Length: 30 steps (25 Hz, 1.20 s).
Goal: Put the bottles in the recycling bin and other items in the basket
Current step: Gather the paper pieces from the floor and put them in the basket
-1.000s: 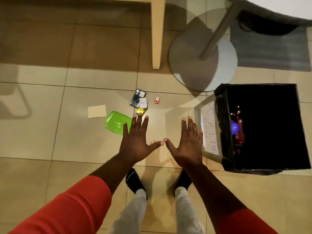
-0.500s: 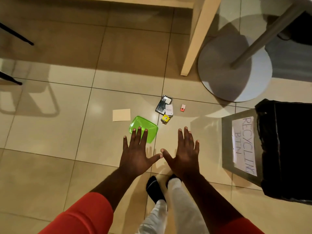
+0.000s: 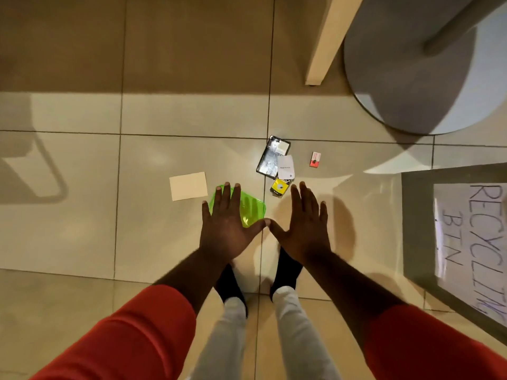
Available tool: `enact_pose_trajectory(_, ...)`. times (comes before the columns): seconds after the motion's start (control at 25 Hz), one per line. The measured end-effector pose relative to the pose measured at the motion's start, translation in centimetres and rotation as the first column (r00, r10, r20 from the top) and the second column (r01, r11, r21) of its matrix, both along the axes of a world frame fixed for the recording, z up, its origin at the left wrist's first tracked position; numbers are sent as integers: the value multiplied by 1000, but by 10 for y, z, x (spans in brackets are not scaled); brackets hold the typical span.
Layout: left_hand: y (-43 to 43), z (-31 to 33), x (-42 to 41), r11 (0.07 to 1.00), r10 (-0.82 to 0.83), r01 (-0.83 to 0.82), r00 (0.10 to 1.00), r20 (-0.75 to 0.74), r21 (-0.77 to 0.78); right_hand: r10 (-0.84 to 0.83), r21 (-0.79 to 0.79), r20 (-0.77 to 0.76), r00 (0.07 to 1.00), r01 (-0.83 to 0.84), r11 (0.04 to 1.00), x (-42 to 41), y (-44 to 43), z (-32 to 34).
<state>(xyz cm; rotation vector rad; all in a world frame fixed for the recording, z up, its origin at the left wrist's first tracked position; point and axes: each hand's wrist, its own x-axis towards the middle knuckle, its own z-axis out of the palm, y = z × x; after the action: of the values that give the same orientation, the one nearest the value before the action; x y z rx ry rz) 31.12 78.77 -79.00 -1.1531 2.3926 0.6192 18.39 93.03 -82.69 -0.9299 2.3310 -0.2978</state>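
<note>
Your left hand (image 3: 227, 231) and right hand (image 3: 304, 229) are both held out flat above the floor (image 3: 68, 229), palms down, fingers straight and slightly spread, gripping nothing; the two thumb tips almost meet. A green tray (image 3: 252, 212) lies on the floor under your left fingers, partly hidden by them, and you cannot tell from here whether they touch it. Just beside its far left corner lies a beige card (image 3: 188, 186). Beyond your right fingertips sits a small yellow box (image 3: 278, 187), with a white card (image 3: 285, 167) touching it and overlapping a dark shiny packet (image 3: 270, 160) next to a tile joint. A small red box (image 3: 315, 159) lies apart, to the right of that cluster. The recycling bin (image 3: 417, 229) stands on the floor to the right of your right hand, its handwritten paper sign (image 3: 472, 242) facing you. A pale wooden leg (image 3: 329, 42) and a round grey base (image 3: 411, 78) stand on the floor farther off
</note>
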Motion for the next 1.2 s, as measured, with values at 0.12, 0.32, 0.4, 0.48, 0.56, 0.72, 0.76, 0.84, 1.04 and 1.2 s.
enact_pose_trajectory(0.12,-15,-54,-23,996,-76,75,997,19,43,18,27,-1,1000,-18,999,-12,-17,-55)
enact_pose_trajectory(0.32,-34,-149,-60,992,-99,99,995,-6,82,-38,49,-13,999,39,998,-31,-32,-142)
enact_pose_trajectory(0.4,-36,-176,-71,987,-145,148,988,-45,65,-53,50,-13,998,54,997,-38,-35,-165)
enact_pose_trajectory(0.48,-35,-202,-81,984,-155,160,985,-72,75,-108,49,-8,994,108,993,-47,-39,-187)
enact_pose_trajectory(0.56,-33,-222,-89,986,-143,151,984,-104,68,-168,16,-30,985,168,986,-55,-46,-203)
enact_pose_trajectory(0.72,-31,-242,-93,985,-167,172,977,-134,30,-335,-40,-30,942,333,942,-64,-66,-228)
enact_pose_trajectory(0.76,-33,-243,-93,984,-169,175,977,-128,34,-397,-34,-3,918,397,917,-65,-72,-232)
enact_pose_trajectory(0.84,-36,-245,-94,985,-155,162,982,-109,57,-507,-10,35,861,507,862,-68,-81,-236)
enact_pose_trajectory(1.04,-44,-225,-92,990,-58,68,995,-81,122,-596,-92,56,801,599,796,-61,-82,-215)
enact_pose_trajectory(1.2,-51,-196,-84,926,264,-235,962,-63,296,-586,-175,126,800,599,781,-42,-78,-180)
